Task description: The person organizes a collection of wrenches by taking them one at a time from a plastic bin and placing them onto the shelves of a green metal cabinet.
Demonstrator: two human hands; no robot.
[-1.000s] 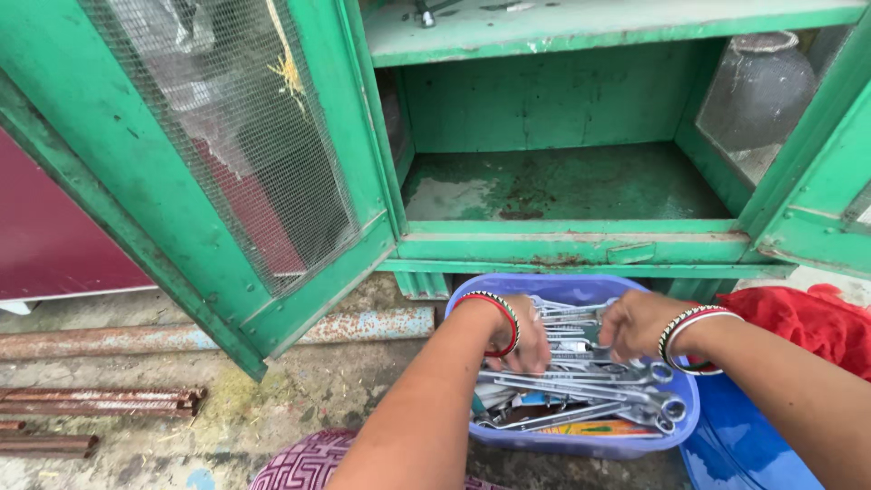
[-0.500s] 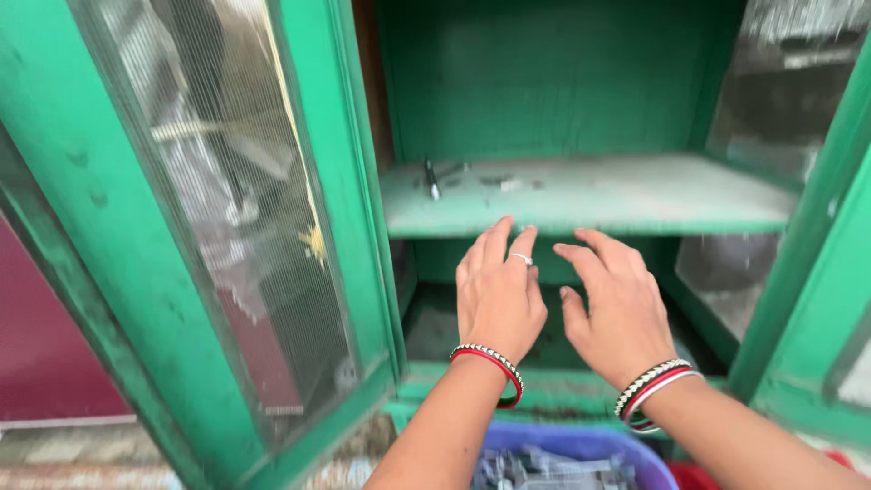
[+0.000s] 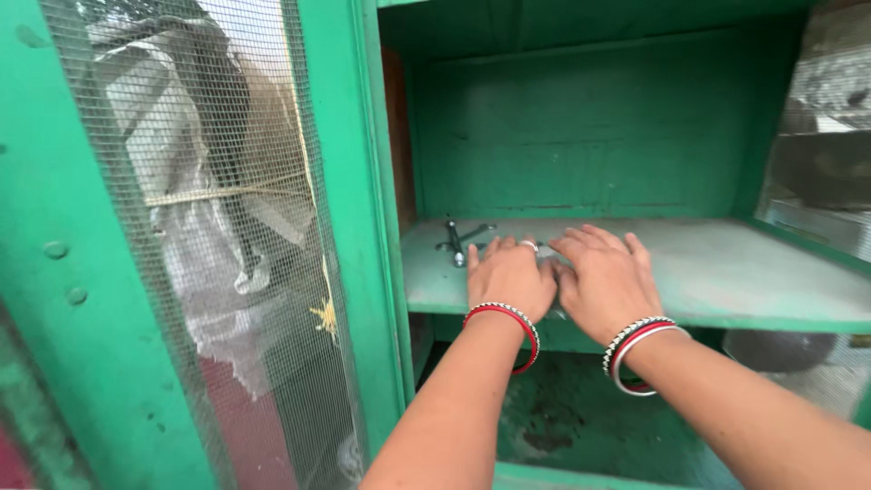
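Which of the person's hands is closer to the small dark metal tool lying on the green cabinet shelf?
The left hand. Its fingertips lie just right of the small dark metal tool on the green shelf; the right hand rests farther right, beyond the left hand.

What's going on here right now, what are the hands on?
A person reaches into an open green cabinet. Both the left hand and the right hand lie palm-down, side by side, on the upper shelf. A small metal tool lies on the shelf just beyond the left fingertips. Whether anything lies under the hands cannot be told.
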